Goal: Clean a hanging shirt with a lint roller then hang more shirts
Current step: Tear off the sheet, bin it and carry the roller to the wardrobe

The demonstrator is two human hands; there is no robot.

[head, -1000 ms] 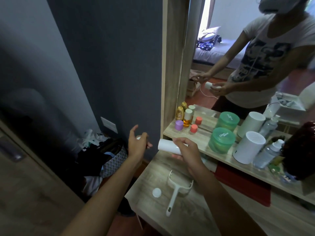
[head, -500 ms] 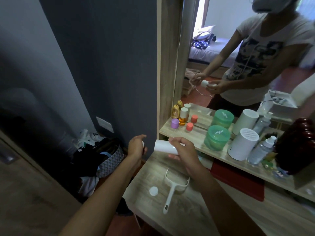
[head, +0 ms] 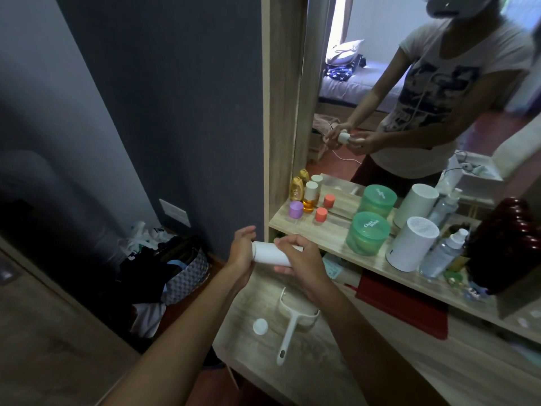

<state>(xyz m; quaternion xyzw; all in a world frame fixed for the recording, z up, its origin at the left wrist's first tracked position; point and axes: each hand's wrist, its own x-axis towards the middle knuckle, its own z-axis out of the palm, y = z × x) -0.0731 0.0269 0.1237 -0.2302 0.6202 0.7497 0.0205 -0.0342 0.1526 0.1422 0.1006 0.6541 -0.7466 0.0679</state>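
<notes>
Both hands on roll (head: 270,257): right hand (head: 301,260) fingers curl round its far half, left hand (head: 241,250) cups the near end. Roll looks light, stiff, sticky-sided; best held by its ends. Handle (head: 288,332) and cap (head: 260,326) lie on surface (head: 336,364) below the fingers.

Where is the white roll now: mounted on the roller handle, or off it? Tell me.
Off. Both hands hold the white roll; the roller handle lies bare on the table.

A home bedroom, at a dressing bench (head: 298,373). At one o'clock a wood-framed mirror (head: 409,83) reflects a bed (head: 345,83) with a pillow; toiletry bottles (head: 310,197) and green jars (head: 367,237) crowd the shelf (head: 330,238); bags and clothes (head: 164,268) heap on the floor at nine o'clock.
</notes>
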